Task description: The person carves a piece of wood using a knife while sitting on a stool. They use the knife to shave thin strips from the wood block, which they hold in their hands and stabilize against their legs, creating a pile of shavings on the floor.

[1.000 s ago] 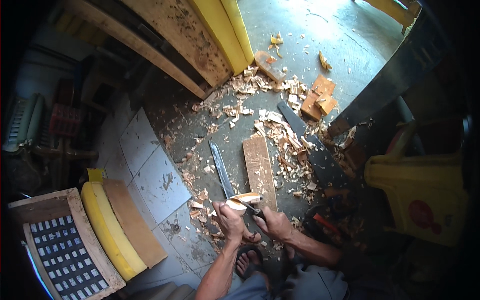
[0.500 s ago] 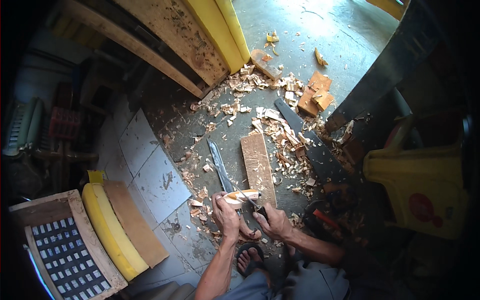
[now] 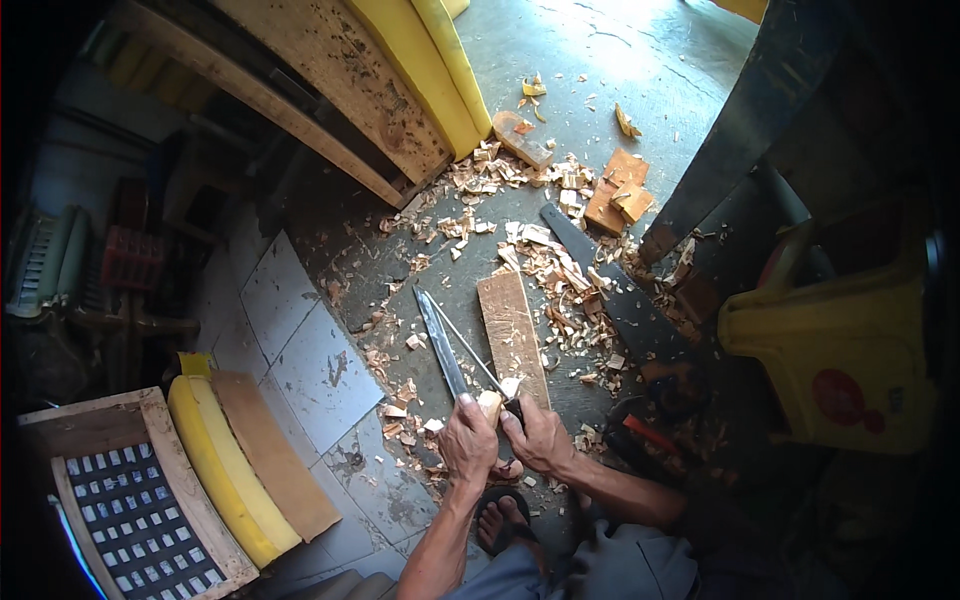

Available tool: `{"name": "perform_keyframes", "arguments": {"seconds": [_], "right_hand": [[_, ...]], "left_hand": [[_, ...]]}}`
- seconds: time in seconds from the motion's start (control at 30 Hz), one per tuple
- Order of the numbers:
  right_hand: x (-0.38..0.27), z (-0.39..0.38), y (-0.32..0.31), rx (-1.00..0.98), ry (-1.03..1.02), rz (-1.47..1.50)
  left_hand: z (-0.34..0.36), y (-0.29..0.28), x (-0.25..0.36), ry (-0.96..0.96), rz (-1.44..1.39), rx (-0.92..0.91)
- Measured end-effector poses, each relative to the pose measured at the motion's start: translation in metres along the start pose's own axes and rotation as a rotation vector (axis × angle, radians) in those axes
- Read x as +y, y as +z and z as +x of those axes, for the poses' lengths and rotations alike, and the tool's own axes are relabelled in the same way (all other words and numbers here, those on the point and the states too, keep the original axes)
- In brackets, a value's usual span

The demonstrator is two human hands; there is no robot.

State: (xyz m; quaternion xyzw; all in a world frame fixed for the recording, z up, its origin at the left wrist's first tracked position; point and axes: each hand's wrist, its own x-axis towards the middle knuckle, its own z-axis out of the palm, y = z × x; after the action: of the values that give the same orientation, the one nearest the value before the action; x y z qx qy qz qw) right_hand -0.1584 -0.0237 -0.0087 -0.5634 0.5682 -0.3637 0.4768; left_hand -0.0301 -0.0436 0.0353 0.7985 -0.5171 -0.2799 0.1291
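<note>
My left hand is closed around a small pale piece of carved wood, whose end shows past the thumb. Close on its right, my right hand grips the dark handle of a knife. The thin blade slants away to the far left, with its base beside the wood. A wider machete blade lies on the floor just beyond my left hand, its near end hidden by that hand. Past my right hand lies a flat wooden board.
Wood shavings litter the floor. On the right are a dark handsaw, orange-brown wood blocks and a yellow plastic chair. To the left stand a wooden frame with black webbing and a yellow cushioned piece.
The carved wood has turned from lying crosswise to mostly end-on, with more of it covered by my left hand. My right hand has come closer, and the knife blade reaches farther away. The view shifted slightly.
</note>
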Motion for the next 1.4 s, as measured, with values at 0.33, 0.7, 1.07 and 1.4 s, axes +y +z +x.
{"name": "perform_keyframes", "arguments": {"seconds": [0.33, 0.7, 1.07, 1.4], "right_hand": [[-0.021, -0.020, -0.026, -0.004, -0.090, -0.154], [-0.023, -0.018, -0.029, 0.245, -0.501, 0.063], [-0.024, -0.015, -0.024, -0.024, -0.124, -0.199], [-0.017, -0.019, -0.022, 0.141, -0.324, -0.004]], "left_hand": [[0.003, 0.016, 0.008, 0.027, -0.138, 0.196], [0.000, 0.017, 0.011, -0.088, -0.150, 0.163], [0.000, 0.016, 0.014, 0.028, -0.140, 0.277], [-0.004, 0.018, 0.007, -0.047, -0.143, 0.162]]}}
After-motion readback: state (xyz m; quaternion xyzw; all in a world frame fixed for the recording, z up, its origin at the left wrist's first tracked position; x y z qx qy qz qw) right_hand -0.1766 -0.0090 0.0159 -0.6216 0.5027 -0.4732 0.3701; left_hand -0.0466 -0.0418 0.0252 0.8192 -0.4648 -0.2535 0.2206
